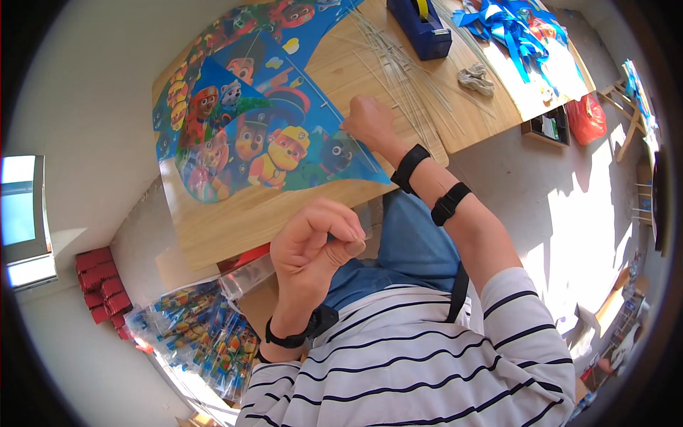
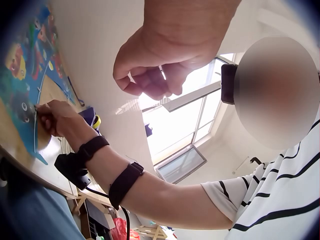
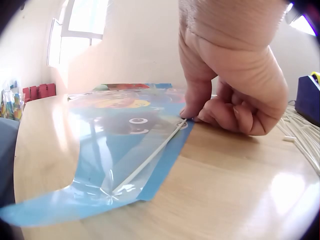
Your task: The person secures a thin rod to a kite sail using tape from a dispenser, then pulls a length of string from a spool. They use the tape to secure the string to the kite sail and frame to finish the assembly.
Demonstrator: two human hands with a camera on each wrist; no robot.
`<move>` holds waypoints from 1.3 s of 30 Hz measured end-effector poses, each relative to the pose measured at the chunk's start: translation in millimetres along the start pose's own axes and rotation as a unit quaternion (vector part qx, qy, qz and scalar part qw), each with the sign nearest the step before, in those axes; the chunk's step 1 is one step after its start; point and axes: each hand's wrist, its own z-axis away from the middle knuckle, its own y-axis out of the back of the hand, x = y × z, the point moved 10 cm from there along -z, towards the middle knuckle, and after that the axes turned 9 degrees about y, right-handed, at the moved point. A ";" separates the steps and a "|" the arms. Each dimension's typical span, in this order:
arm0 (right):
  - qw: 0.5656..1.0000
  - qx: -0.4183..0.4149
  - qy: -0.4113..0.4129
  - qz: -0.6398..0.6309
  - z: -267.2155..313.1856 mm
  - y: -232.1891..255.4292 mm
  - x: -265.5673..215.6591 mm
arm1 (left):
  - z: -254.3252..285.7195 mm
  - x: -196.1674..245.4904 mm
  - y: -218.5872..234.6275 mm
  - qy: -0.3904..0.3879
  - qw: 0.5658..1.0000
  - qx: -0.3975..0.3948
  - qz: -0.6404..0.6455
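Note:
A blue plastic kite sheet (image 1: 284, 117) printed with cartoon dogs lies spread on the wooden table (image 1: 220, 231). Along its edge nearest the right hand runs a thin white rod (image 3: 150, 157). My right hand (image 1: 370, 121), its fingers bent, holds the rod's end against the sheet with thumb and fingertips, low over the tabletop. In front of my body, apart from the table, the left hand (image 1: 309, 245) is raised. Its thumb and fingertips pinch a small see-through piece of tape (image 1: 366, 233), mostly hidden by the fingers.
Loose thin rods (image 1: 398, 64) lie beyond the right hand, near a dark blue tape dispenser (image 1: 427, 35). A coil of pale string (image 1: 475, 80) and blue ribbons (image 1: 509, 32) lie farther right. Packed printed sheets (image 1: 206, 334) sit below the table's left side; a red bag (image 1: 587, 117) hangs at right.

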 end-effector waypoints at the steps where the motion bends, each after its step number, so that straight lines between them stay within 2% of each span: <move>1: 1.000 0.012 0.011 0.003 -1.6 0.1 -1.4 | 1.2 -1.0 0.1 -0.005 1.000 -0.005 -0.003; 5: 1.000 0.013 0.011 0.008 -6.3 -7.0 1.4 | 7.4 -4.1 -10.2 0.007 1.000 -0.016 0.020; 10: 0.999 -0.010 -0.021 0.028 -5.5 -8.8 4.0 | 16.0 -7.1 -27.5 0.002 0.996 -0.051 -0.072; 14: 0.999 -0.002 -0.011 0.033 -5.1 -7.9 2.6 | 21.5 -9.6 -38.0 -0.008 0.989 -0.062 -0.130; 23: 0.999 0.002 -0.008 0.032 -5.9 -9.5 2.9 | 28.1 3.0 -50.8 -0.089 0.967 -0.061 -0.229; 26: 0.999 0.007 -0.003 0.033 -5.6 -9.6 2.8 | 29.0 2.5 -55.9 -0.094 0.962 -0.069 -0.247; 31: 0.999 0.022 0.009 0.041 -5.2 -6.7 1.1 | 26.9 -10.1 -47.8 -0.026 0.974 -0.053 -0.218; 32: 0.999 0.011 0.018 0.025 -4.1 -8.3 1.4 | 26.5 -12.6 -44.9 -0.009 0.977 -0.045 -0.209; 34: 0.999 -0.012 0.033 -0.008 -0.2 -5.4 0.6 | 23.8 -5.8 -42.7 -0.033 0.976 -0.041 -0.209; 37: 0.998 -0.021 0.011 -0.060 4.3 -1.4 8.4 | 20.3 1.4 -37.8 -0.051 0.980 -0.010 -0.194; 39: 0.988 0.023 0.010 -0.152 14.9 15.3 9.9 | 19.3 2.1 -30.1 -0.047 0.983 0.021 -0.174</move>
